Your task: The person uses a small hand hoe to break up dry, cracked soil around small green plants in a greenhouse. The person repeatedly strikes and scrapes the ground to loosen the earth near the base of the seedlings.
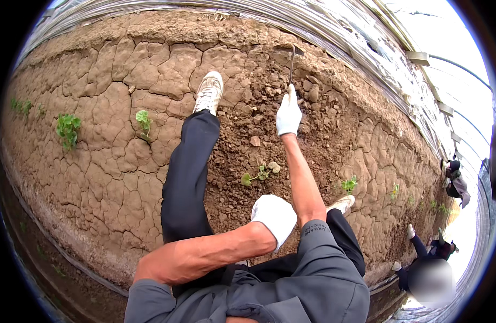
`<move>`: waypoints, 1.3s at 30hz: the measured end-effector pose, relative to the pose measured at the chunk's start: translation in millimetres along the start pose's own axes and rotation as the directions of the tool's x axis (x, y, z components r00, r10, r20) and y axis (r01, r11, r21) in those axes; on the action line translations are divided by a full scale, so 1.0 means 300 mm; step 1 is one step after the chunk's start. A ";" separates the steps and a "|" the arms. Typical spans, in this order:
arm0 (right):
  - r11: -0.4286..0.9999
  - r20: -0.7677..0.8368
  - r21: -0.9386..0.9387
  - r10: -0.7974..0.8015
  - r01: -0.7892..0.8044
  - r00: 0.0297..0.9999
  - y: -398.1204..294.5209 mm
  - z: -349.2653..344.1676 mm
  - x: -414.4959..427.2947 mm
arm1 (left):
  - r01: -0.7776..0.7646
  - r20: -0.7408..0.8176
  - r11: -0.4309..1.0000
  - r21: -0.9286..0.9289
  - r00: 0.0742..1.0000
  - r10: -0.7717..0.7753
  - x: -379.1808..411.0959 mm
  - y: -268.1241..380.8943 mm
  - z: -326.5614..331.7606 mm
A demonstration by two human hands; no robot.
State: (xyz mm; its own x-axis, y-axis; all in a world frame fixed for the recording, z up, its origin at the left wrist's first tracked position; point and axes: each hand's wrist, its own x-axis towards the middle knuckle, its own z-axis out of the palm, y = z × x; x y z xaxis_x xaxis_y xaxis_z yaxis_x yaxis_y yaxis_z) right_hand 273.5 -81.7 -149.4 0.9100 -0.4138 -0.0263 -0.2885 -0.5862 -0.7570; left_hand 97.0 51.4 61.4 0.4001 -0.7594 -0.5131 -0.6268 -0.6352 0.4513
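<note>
My right hand (289,113), in a white glove, is stretched forward and closed on the handle of a small hand hoe (292,64). The hoe's flat metal blade (286,49) rests at the far side of the soil bed, near the plastic sheeting. Bent across in front of my body is my left hand (273,216), also white-gloved; its fingers are hidden, so I cannot tell whether it grips anything. Between my legs lies broken, crumbly soil (244,149). A small seedling (262,173) leans low in it, just ahead of my left hand, beside a clod (274,167).
Cracked, crusted soil (98,169) spreads left, with leafy plants (68,129) and a seedling (143,121). Another seedling (348,184) stands by my right shoe (342,204). Plastic sheeting (377,44) borders the far side. Other people (456,181) are at the right.
</note>
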 end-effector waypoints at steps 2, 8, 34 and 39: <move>0.944 0.334 -0.313 0.215 -0.108 0.918 0.309 -0.030 0.085 | -0.112 0.000 0.993 0.026 0.994 0.113 0.025 0.061 -0.020; 0.996 -0.049 0.082 -0.036 0.040 0.998 0.127 -0.093 -0.016 | -0.068 0.068 0.997 0.039 0.996 0.065 0.060 0.026 0.041; 0.934 0.245 -0.311 0.261 -0.179 0.934 0.410 -0.106 0.299 | -0.087 0.082 0.996 0.014 0.993 0.086 0.101 0.069 0.058; 0.962 -0.386 0.181 -0.122 0.205 0.914 0.205 -0.040 0.201 | 0.026 0.063 0.999 0.037 0.998 -0.029 0.057 0.044 0.036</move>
State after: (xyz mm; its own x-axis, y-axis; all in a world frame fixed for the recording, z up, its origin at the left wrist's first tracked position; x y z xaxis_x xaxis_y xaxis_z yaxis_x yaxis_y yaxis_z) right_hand 307.1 -151.2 -189.8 0.7522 -0.5758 0.3204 -0.0370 -0.5223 -0.8520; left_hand 88.4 31.4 50.8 0.3754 -0.7305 -0.5705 -0.6403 -0.6494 0.4102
